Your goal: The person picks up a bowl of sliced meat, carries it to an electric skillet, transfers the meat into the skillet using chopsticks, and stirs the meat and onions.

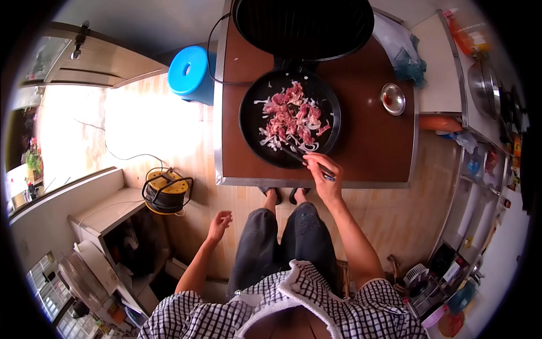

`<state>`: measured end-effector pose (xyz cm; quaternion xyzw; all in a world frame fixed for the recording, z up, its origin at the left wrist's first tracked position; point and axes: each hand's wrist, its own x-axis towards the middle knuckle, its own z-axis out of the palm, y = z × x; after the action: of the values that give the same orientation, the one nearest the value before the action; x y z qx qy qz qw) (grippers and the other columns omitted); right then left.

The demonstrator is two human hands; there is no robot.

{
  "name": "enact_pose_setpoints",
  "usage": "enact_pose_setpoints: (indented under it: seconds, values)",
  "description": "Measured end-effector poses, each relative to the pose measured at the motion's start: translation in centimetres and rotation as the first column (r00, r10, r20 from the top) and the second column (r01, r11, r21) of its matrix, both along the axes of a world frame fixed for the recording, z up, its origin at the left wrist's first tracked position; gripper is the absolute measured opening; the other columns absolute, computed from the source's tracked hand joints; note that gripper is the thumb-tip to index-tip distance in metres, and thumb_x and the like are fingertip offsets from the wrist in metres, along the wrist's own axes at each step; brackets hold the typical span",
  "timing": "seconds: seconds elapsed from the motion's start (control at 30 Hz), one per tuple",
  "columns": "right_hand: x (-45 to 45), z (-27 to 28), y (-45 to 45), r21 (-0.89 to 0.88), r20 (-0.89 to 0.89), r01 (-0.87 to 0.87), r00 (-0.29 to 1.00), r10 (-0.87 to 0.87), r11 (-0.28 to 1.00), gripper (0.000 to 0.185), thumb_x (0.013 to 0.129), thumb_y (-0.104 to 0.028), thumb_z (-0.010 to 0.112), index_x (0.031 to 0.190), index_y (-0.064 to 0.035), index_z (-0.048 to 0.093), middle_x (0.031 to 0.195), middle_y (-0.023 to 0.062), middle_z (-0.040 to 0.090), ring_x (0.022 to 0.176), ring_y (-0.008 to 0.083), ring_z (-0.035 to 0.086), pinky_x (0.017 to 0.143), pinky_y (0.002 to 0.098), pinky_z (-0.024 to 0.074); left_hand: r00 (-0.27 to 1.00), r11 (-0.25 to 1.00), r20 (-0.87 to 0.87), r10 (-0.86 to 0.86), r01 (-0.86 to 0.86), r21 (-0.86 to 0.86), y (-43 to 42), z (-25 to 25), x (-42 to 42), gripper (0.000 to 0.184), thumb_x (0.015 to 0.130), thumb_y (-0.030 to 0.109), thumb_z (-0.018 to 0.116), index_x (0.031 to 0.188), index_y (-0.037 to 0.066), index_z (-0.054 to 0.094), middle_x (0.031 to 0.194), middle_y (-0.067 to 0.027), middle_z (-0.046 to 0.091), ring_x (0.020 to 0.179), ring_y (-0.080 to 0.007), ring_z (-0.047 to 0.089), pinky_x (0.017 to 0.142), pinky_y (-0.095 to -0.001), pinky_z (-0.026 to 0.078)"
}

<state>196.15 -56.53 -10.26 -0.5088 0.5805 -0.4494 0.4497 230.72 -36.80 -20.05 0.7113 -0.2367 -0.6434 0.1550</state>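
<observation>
A round black electric griddle (248,133) lies open on the brown table, its lid (305,28) tipped back. Raw sliced red meat (288,116) mixed with white onion strips (310,146) is heaped around the middle of the pan. My right hand (323,169) is closed around dark chopsticks (294,149) with blue-patterned ends. Their tips reach into the near edge of the meat and onions. My left hand (219,226) hangs to the left, below the table's front edge, fingers loosely apart and holding nothing.
On the brown table (372,152), a small metal bowl (393,99) stands right of the griddle. Plastic bags (407,65) lie at the back right corner. A blue stool (189,72) stands left of the table, and a yellow cable reel (167,191) sits lower left. Crowded shelves (474,192) line the right side.
</observation>
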Motion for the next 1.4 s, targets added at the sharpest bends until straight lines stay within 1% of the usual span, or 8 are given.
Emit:
enact_pose_setpoints:
  seconds: [0.3,0.47,0.57,0.6,0.7,0.87,1.13,1.4]
  values:
    - [-1.6,-1.0,-1.7,0.005,0.002,0.015,1.000,-0.015,1.000,0.009,0.084,-0.004,0.057,0.089,0.0013,0.063,0.086,0.0115,0.065,0.076,0.0194,0.064,0.068,0.0271,0.0487,0.997,0.996,-0.011,0.075,-0.075,0.048,3.6,2.0,-7.7,0.030,0.089,0.027,0.053,0.113,0.008,0.053,0.104,-0.0047,0.058,0.096,-0.0156,0.057,0.079,-0.0306,0.045]
    - [-3.5,-1.5,-0.9,-0.079,-0.063,-0.261,0.964,0.257,0.962,0.009,0.083,-0.002,0.057,0.088,0.0001,0.063,0.086,0.0119,0.065,0.077,0.0218,0.064,0.069,0.0282,0.0492,0.973,0.976,-0.083,0.213,-0.216,-0.031,0.9,2.6,-11.7,0.038,0.091,0.032,0.052,0.116,0.004,0.050,0.107,-0.0056,0.058,0.098,-0.0158,0.056,0.082,-0.0310,0.045]
    - [-4.7,-1.1,-0.8,0.038,0.171,-0.151,0.975,0.143,0.988,0.011,0.085,-0.003,0.056,0.090,0.0017,0.063,0.090,0.0110,0.065,0.079,0.0172,0.064,0.069,0.0273,0.0496,0.975,0.941,-0.071,0.210,-0.221,-0.257,-6.1,0.3,-12.4,0.044,0.090,0.027,0.052,0.125,0.002,0.044,0.109,-0.0070,0.057,0.099,-0.0172,0.056,0.086,-0.0297,0.044]
    - [-5.5,0.0,-0.8,0.081,0.206,-0.142,0.971,0.123,0.987,0.013,0.087,-0.006,0.054,0.092,0.0029,0.063,0.093,0.0116,0.064,0.080,0.0172,0.063,0.071,0.0273,0.0507,0.914,0.860,-0.235,0.332,-0.395,-0.322,-8.6,-0.8,-12.6,0.046,0.089,0.025,0.052,0.128,0.003,0.040,0.114,-0.0090,0.054,0.104,-0.0185,0.054,0.089,-0.0317,0.043]
    - [-8.0,2.2,-0.9,0.213,0.287,0.007,0.956,-0.070,0.977,0.024,0.091,-0.016,0.051,0.097,0.0057,0.060,0.100,0.0157,0.062,0.084,0.0213,0.063,0.076,0.0286,0.0524,0.779,0.776,-0.380,0.499,-0.597,-0.205,-15.6,-3.3,-11.8,0.056,0.088,0.023,0.047,0.138,0.012,0.025,0.118,-0.0092,0.053,0.106,-0.0218,0.052,0.094,-0.0350,0.039]
    - [-11.5,3.5,-0.1,0.249,0.208,0.145,0.958,-0.199,0.958,0.027,0.092,-0.020,0.050,0.098,0.0048,0.059,0.102,0.0162,0.061,0.086,0.0240,0.064,0.075,0.0289,0.0522,0.675,0.826,-0.653,0.342,-0.548,-0.133,-17.0,-5.4,-13.9,0.070,0.084,0.011,0.050,0.142,0.023,0.012,0.123,-0.0045,0.047,0.101,-0.0190,0.054,0.087,-0.0365,0.044]
    - [-12.1,3.7,2.3,0.321,0.175,0.252,0.932,-0.318,0.913,0.027,0.092,-0.021,0.050,0.099,0.0034,0.058,0.102,0.0158,0.061,0.086,0.0255,0.064,0.073,0.0285,0.0527,0.657,0.729,-0.597,0.460,-0.663,-0.169,-17.2,-5.8,-15.7,0.059,0.083,0.004,0.050,0.135,0.021,0.028,0.112,-0.0026,0.055,0.086,-0.0156,0.060,0.069,-0.0285,0.051]
    - [-10.2,5.2,1.4,0.273,0.208,0.290,0.913,-0.351,0.917,0.026,0.091,-0.021,0.051,0.098,0.0028,0.058,0.104,0.0170,0.061,0.085,0.0255,0.064,0.073,0.0279,0.0526,0.680,0.736,-0.554,0.481,-0.656,-0.166,-18.5,-0.3,-15.9,0.066,0.083,0.006,0.053,0.138,0.019,0.020,0.115,-0.0060,0.053,0.089,-0.0192,0.060,0.074,-0.0323,0.052]
